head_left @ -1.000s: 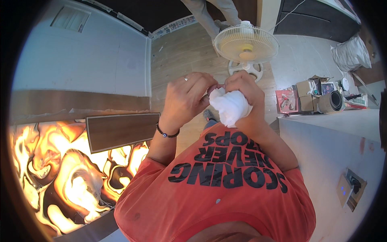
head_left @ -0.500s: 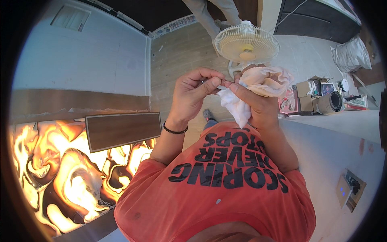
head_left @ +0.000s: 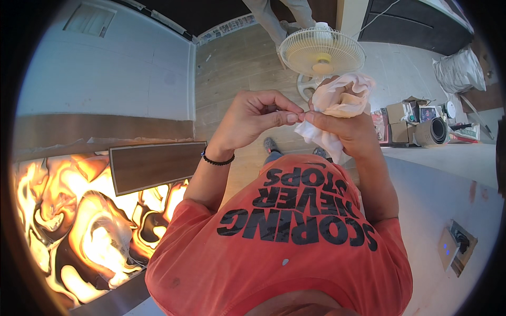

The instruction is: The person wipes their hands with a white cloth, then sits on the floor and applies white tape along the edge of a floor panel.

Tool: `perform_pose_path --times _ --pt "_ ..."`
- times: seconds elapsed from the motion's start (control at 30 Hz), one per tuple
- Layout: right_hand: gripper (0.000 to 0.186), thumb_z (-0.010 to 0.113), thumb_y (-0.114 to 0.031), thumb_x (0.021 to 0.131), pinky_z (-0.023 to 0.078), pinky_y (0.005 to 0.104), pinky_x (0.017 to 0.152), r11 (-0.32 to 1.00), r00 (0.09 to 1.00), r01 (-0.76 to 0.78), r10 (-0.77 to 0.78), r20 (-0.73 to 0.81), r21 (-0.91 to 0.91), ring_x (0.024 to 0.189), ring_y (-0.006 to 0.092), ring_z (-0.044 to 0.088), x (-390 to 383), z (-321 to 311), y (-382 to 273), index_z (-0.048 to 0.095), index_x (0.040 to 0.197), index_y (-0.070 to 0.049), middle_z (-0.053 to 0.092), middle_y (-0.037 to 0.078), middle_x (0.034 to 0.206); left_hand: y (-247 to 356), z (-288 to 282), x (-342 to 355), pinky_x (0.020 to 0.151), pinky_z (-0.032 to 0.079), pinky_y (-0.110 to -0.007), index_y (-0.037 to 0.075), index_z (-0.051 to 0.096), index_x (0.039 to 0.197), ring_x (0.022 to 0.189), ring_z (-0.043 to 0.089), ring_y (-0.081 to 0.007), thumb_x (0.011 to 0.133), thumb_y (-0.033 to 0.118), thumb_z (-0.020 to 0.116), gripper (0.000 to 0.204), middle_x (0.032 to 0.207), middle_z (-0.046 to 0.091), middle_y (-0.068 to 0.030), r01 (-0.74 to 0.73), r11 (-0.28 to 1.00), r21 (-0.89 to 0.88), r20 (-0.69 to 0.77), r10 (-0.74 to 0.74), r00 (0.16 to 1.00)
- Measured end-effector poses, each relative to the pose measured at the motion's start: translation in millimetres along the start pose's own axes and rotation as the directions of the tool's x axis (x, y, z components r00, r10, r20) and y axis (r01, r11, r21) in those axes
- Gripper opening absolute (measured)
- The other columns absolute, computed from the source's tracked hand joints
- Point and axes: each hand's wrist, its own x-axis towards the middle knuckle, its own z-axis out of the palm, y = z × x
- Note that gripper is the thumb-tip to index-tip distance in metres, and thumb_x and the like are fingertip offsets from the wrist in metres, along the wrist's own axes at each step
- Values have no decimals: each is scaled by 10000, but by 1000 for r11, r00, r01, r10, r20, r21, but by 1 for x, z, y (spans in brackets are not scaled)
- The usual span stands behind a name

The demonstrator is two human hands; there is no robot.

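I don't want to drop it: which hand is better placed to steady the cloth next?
Probably your right hand: it grips the white cloth; your left hand only has fingertips near it.

1. I stand by a plank-patterned floor (head_left: 226, 68), greyish brown.
2. To the left, a pale wall (head_left: 121, 68) carries a slatted vent (head_left: 89, 20).
3. Nearby, a swirled panel (head_left: 58, 210) glows orange-white.
4. Dark drawers (head_left: 411, 26) stand far right.

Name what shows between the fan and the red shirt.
In the head view, the right hand shows between them, holding a white cloth; the left hand reaches in beside it. Floor shows behind.
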Motion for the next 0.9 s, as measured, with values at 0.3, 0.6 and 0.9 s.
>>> perform_pose_path --times 0.3,0.6,0.9 --pt "380 816 -97 790 532 286 722 971 995 45 -23 94 -236 841 105 656 3 1 -12 658 1120 3 698 37 956 -4 -3 0 837 572 -252 -25 694 994 927 708 -104 964 8 695 44 988 759 -69 -21 999 28 68 19 997" --pt "256 806 -88 789 508 283 700 943 971 201 -156 182 -265 788 100 627 1 6 0 675 999 -25 681 31 901 -12 -9 -5 842 584 -264 -6 660 962 910 714 -122 939 -33 698 52 969 739 -71 106 984 -145 112 -91 990" --pt "231 798 -22 790 457 281 716 936 946 284 -237 223 -209 844 116 589 1 4 10 634 953 -36 623 37 947 -28 -9 -4 822 590 -276 -13 677 1002 896 718 -139 967 10 669 43 971 740 -89 138 934 -329 110 -107 988"
